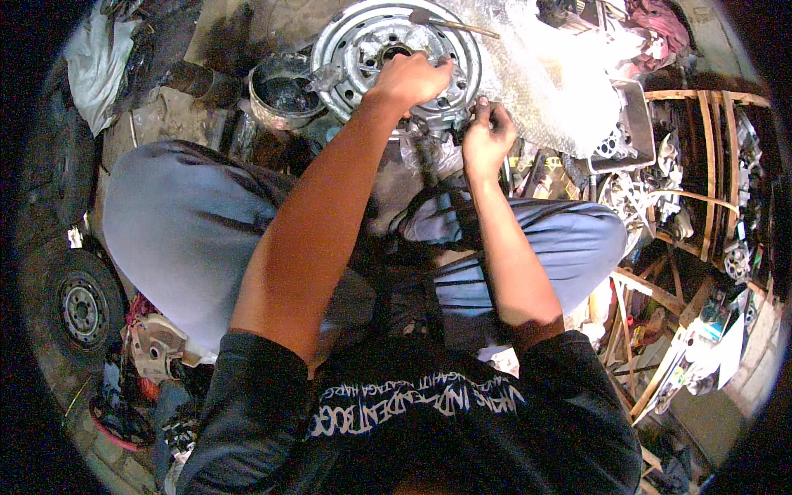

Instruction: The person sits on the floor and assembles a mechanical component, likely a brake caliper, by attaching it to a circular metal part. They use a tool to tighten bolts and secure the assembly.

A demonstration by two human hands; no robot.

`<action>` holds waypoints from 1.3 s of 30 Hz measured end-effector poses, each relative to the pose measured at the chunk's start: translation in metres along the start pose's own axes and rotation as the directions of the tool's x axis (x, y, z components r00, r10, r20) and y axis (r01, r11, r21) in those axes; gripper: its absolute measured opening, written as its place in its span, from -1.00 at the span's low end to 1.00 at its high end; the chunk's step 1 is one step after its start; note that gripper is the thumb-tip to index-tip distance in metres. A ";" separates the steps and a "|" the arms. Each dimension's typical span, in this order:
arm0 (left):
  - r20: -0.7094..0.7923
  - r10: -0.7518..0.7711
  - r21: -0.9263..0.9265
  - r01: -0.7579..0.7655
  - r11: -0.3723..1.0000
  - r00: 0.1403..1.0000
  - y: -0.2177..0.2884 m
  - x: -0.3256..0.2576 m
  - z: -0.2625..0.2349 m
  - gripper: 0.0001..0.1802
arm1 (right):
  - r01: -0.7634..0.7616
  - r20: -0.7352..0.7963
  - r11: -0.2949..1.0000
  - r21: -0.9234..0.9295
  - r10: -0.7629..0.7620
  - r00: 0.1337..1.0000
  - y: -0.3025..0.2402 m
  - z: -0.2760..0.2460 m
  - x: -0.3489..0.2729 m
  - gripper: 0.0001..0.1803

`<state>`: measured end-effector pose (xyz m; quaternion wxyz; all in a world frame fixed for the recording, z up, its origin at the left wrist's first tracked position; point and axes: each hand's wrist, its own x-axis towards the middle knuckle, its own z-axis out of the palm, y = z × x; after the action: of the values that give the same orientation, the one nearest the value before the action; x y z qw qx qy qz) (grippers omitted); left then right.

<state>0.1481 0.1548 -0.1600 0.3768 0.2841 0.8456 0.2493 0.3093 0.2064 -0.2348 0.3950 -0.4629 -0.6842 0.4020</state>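
A silver-grey steel wheel rim [327, 59] lies in front of me, with holes round its disc and a hub opening in the middle. My left hand [412, 81] is over the middle of the disc, its fingers curled down and closed; what they hold is hidden beneath the hand. At the rim's near right edge is my right hand [489, 136], half curled, with dark smudged fingertips, a gap between the fingers and nothing visible in them. Across the rim's far right side rests a flat-bladed tool with a thin wooden handle [466, 28].
A round metal pot [282, 111] with dark contents stands left of the rim. Bubble wrap [528, 78] spreads to its right, beside a grey bin [646, 124]. A wooden frame [706, 177] and scattered parts lie farther right. A tyre [82, 305] lies at left.
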 end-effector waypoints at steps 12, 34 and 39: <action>0.014 -0.104 -0.043 0.104 0.994 0.994 -0.023 0.006 0.011 -0.02 | -0.232 0.086 0.955 0.186 0.220 0.972 0.023 0.020 0.009 -0.70; -0.051 0.254 0.289 -0.229 0.929 0.966 -0.054 0.061 0.058 -0.34 | 0.398 0.428 0.753 -0.524 -0.170 0.887 -0.050 -0.027 -0.011 -0.79; -0.067 0.295 0.241 -0.272 0.932 0.953 -0.048 0.055 0.056 -0.53 | 0.428 0.467 0.697 -0.575 -0.150 0.872 -0.058 -0.023 -0.009 -0.80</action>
<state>0.1473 0.1695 -0.2509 0.2578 0.4317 0.8369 0.2163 0.3146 0.1875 -0.1749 0.1218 -0.3681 -0.9100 0.1467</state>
